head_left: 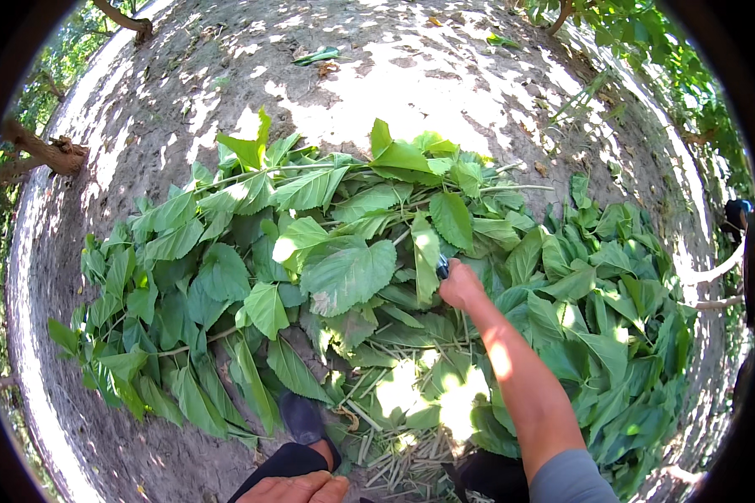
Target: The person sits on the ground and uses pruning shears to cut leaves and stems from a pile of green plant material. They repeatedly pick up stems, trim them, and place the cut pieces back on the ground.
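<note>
My right hand reaches into a wide heap of leafy green branches, closed round a small dark-handled tool. Leaves cover the rest of the tool, so its kind is hidden. A broad leaf hangs just left of that hand. At the lower edge my left hand rests over my bent leg with nothing visible in it, its fingers lying loosely and partly cut off by the edge. Leafy stems stick out of the heap's far side.
Short cut stem pieces litter the ground between my feet. My dark shoe stands against the heap's near edge. More leaves pile up at the right. Tree trunks and branches rise around the sun-dappled soil.
</note>
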Motion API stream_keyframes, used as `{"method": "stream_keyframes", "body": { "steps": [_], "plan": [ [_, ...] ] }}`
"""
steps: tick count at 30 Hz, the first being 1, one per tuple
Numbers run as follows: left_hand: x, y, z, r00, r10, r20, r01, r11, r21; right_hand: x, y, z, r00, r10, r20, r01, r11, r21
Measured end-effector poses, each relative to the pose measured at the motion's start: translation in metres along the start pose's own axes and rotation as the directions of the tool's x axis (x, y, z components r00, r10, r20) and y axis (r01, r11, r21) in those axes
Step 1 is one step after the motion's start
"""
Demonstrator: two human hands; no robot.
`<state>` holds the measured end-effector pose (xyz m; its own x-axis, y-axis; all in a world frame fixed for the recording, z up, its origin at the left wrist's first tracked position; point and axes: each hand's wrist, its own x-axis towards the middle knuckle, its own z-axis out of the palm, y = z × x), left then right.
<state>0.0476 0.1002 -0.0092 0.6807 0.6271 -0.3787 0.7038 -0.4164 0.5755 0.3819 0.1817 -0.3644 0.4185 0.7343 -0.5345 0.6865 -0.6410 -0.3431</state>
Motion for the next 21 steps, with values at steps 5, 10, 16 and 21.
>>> {"method": "stream_keyframes", "body": {
  "steps": [5, 10, 16, 21],
  "plan": [
    [0.000, 0.001, -0.002, 1.000, 0.024, -0.005, -0.024, 1.000, 0.011, 0.012, 0.020, 0.004, 0.972, -0.042, -0.232, 0.122, 0.931, 0.345],
    [-0.001, -0.001, -0.001, 1.000, 0.013, -0.020, -0.013, 1.000, 0.008, 0.014, -0.012, -0.022, 0.978, -0.040, -0.204, 0.156, 0.790, 0.593],
    [0.005, -0.003, -0.003, 1.000, 0.017, -0.006, -0.017, 1.000, 0.015, 0.047, -0.019, -0.014, 0.998, -0.029, 0.062, -0.044, 0.414, 0.909],
    [0.009, -0.007, -0.003, 1.000, 0.010, -0.003, -0.010, 1.000, 0.014, 0.051, -0.046, -0.032, 0.972, 0.049, 0.229, -0.234, 0.280, 0.931]
  ]
}}
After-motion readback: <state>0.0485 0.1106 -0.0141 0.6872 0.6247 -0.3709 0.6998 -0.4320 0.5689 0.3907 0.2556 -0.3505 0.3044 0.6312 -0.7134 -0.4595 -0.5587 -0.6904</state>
